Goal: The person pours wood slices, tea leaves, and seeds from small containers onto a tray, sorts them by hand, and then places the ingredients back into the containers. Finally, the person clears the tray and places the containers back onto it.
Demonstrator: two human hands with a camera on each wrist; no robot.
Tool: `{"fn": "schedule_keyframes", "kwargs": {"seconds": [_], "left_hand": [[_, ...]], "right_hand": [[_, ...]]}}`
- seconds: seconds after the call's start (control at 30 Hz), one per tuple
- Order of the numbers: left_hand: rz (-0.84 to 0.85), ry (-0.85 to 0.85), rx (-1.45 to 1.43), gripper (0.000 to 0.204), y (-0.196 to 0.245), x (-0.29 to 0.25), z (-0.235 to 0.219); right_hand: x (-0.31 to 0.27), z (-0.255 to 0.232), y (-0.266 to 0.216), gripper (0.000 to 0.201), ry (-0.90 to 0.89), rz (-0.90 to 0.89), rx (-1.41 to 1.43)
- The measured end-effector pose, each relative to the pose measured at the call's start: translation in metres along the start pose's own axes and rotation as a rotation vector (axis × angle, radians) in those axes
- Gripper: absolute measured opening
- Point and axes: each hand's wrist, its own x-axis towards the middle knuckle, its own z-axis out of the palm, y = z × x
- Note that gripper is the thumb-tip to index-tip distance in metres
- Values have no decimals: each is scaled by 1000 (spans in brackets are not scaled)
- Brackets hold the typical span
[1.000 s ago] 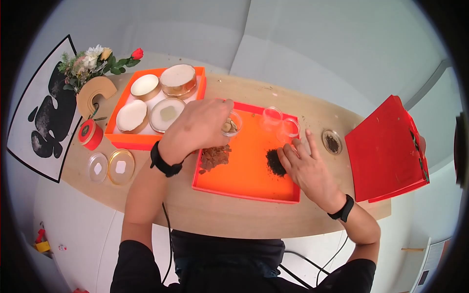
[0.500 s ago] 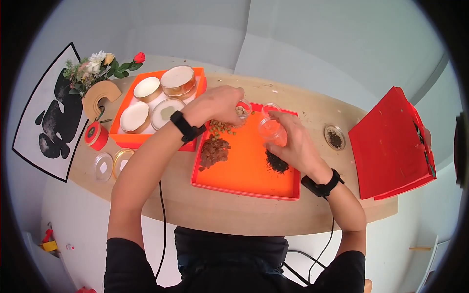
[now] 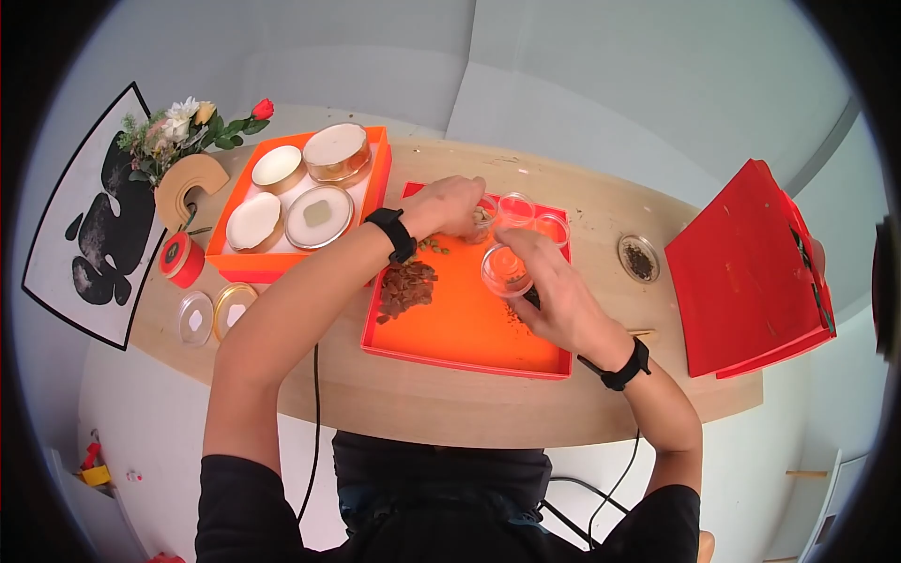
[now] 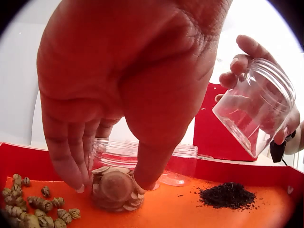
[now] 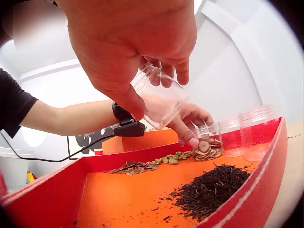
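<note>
At the back of the red-rimmed orange tray (image 3: 450,324), my left hand (image 3: 449,206) grips a clear jar of round dried slices (image 4: 114,185), fingers on one side and thumb on the other. My right hand (image 3: 560,296) holds a clear jar (image 4: 237,111) tilted above the tray; it looks empty. Below that hand lies a pile of dark tea leaves (image 5: 213,190). Greenish curled buds (image 4: 40,209) lie beside the left hand, with brown flakes (image 3: 406,291) nearer the tray's front. Two more clear jars (image 3: 516,208) stand in the back right corner.
An orange box (image 3: 239,267) with several round tins stands left of the tray. Beyond it are a red tin (image 3: 181,260), two lids (image 3: 195,319) and flowers (image 3: 178,122). To the right sit a small dish (image 3: 639,258) of dark bits and a red box (image 3: 723,281) standing upright.
My left hand has carried the jar of slices right and back, uncovering the buds. My right hand has gone from beside the tea leaves to a clear jar, lifting and tilting it.
</note>
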Motion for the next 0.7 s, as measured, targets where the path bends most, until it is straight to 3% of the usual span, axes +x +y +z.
{"fn": "schedule_keyframes", "kwargs": {"seconds": [0.2, 0.3, 0.37, 0.4, 0.43, 0.47, 0.6, 0.67, 0.7], "left_hand": [[-15, 52, -38, 73, 9, -34, -18], [87, 133, 31, 79, 23, -79, -28], [225, 42, -256, 83, 32, -107, -24], [217, 42, -258, 83, 36, -116, -16], [335, 112, -365, 85, 41, -122, -5], [452, 186, -472, 87, 43, -127, 3], [467, 271, -548, 85, 45, -136, 16], [392, 51, -607, 84, 46, -138, 8], [397, 48, -616, 84, 46, -136, 7]], "right_hand": [[1, -1, -7, 92, -14, -66, -80], [-2, -1, -9, 91, -17, -47, -70], [-2, 2, -12, 89, -31, -26, -19], [-3, 6, -16, 86, -4, 82, 81], [-5, 9, -19, 84, 20, 190, 181], [-6, 13, -20, 84, 13, 188, 185], [-15, 22, -22, 87, 20, 316, 409], [-18, 13, -28, 90, -5, 378, 465], [-14, 0, -37, 97, -97, 417, 298]]}}
